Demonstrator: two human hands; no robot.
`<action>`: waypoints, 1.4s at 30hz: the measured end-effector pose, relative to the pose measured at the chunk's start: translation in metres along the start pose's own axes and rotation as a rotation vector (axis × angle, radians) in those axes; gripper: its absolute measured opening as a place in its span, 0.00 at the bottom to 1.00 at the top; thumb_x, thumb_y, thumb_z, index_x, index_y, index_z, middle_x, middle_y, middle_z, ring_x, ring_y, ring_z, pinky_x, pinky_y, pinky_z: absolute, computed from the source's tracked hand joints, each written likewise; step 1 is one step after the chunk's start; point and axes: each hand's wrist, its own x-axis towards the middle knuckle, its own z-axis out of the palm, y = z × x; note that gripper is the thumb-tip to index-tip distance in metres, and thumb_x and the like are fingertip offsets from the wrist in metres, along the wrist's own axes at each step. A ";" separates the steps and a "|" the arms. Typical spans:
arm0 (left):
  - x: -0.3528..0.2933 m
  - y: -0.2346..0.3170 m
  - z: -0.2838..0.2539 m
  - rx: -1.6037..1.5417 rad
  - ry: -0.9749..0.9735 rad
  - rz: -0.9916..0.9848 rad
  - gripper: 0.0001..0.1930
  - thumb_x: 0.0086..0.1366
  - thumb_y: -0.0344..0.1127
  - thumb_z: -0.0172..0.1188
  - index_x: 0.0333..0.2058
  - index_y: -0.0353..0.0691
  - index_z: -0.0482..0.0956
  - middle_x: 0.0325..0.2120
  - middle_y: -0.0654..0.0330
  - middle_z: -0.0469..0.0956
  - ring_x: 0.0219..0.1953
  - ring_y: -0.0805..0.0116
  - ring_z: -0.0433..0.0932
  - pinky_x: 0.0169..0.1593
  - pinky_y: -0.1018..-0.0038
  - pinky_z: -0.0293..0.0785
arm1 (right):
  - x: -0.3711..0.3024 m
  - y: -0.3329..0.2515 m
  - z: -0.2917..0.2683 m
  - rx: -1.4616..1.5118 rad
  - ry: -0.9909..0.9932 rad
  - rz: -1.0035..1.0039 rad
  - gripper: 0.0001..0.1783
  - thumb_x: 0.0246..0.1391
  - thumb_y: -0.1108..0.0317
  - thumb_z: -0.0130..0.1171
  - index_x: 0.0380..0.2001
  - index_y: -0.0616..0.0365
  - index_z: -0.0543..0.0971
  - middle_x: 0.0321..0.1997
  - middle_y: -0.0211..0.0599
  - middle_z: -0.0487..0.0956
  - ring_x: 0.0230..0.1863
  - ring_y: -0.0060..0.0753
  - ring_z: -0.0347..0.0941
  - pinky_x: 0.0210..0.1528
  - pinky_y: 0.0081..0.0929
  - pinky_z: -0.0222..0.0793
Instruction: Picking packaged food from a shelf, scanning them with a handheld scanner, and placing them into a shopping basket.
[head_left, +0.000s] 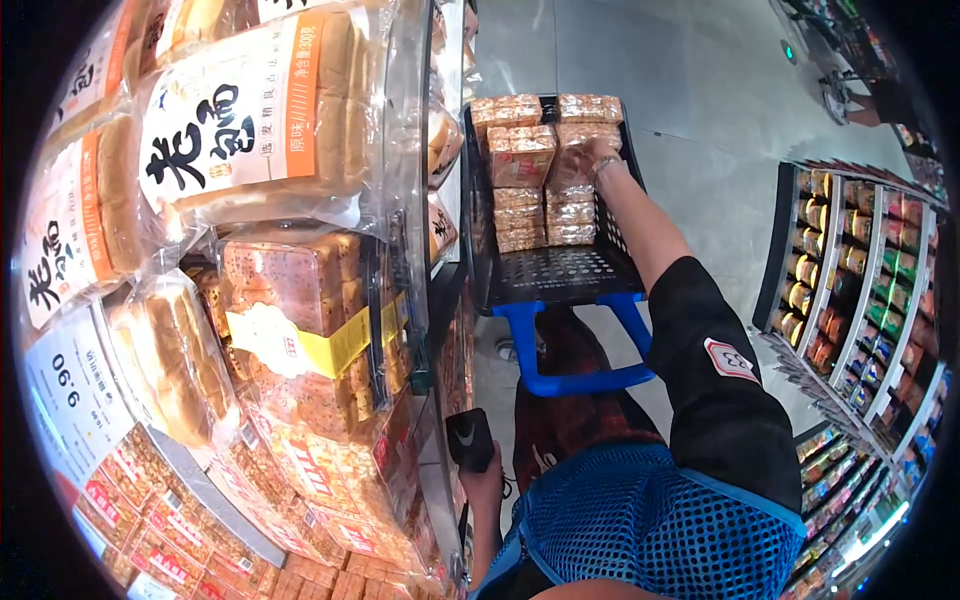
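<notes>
A black basket [497, 277] with a raised blue handle [585, 385] stands in front of me. Stacks of clear-wrapped snack packs [520, 143], brown with red and white print, fill its far part. My right arm reaches over the basket's right side. My right hand [598, 155] closes over a wrapped pack [574, 172] in the right stack; its fingertips are partly lost in the shine. Low at my left side, my left hand [484, 480] is wrapped round a flat black object [471, 439] with rounded corners and a pale curved mark.
Close on my left, a shelf holds bagged bread loaves [250, 120], a dark seeded loaf with a yellow band [300, 290] and more wrapped snack packs [340, 475]. A price card [75, 375] hangs there. Racks of packaged goods [850, 270] stand right. Another person's leg [868, 116] shows far right.
</notes>
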 end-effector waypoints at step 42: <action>-0.051 -0.048 -0.020 0.104 0.274 0.008 0.27 0.54 0.45 0.68 0.50 0.37 0.76 0.40 0.45 0.83 0.46 0.47 0.82 0.51 0.59 0.77 | -0.384 0.119 0.026 -1.517 -0.956 -0.604 0.23 0.62 0.53 0.58 0.47 0.65 0.76 0.39 0.52 0.82 0.42 0.49 0.80 0.47 0.40 0.73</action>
